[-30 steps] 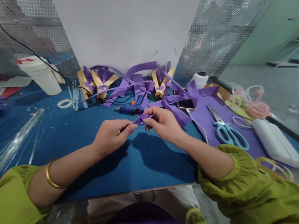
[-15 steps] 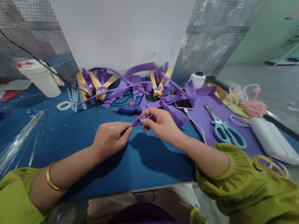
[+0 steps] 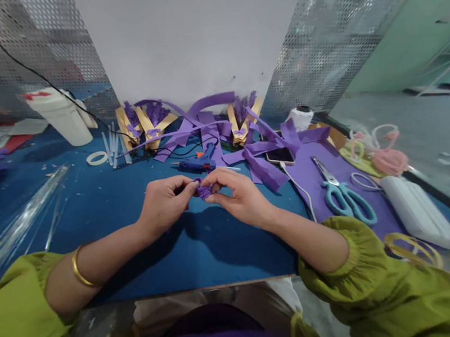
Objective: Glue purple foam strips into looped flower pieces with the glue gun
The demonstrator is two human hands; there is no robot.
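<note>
Pinching from both sides, the left hand (image 3: 165, 203) and the right hand (image 3: 240, 195) meet fingertip to fingertip over the blue tabletop (image 3: 130, 217), each grip closed on a small bunched piece of purple paper (image 3: 203, 190) that sits between them, raised just off the surface. Held this way, with thumbs and forefingers opposed, the piece looks to be kept compact and under tension from both ends; whether it is rolled or only crumpled cannot be told, as the fingers cover most of it. Just beyond the grip lies a blue hot glue gun (image 3: 197, 164), nozzle side toward the hands, its cord trailing back into a heap of purple paper strips (image 3: 201, 126) and gold-and-purple paper pieces (image 3: 144, 121). To the right of the grip, near but apart: a phone (image 3: 279, 156) with a white cable (image 3: 302, 193), then teal-handled scissors (image 3: 342, 192) on a purple sheet (image 3: 316, 177). Well to the left: clear plastic tubes (image 3: 20, 221), a tape ring (image 3: 97, 158), glue sticks (image 3: 112, 143), a white jug (image 3: 61, 117). Nothing lies directly under or between the forearms; the strip heap is the nearest clutter, behind the grip.
</note>
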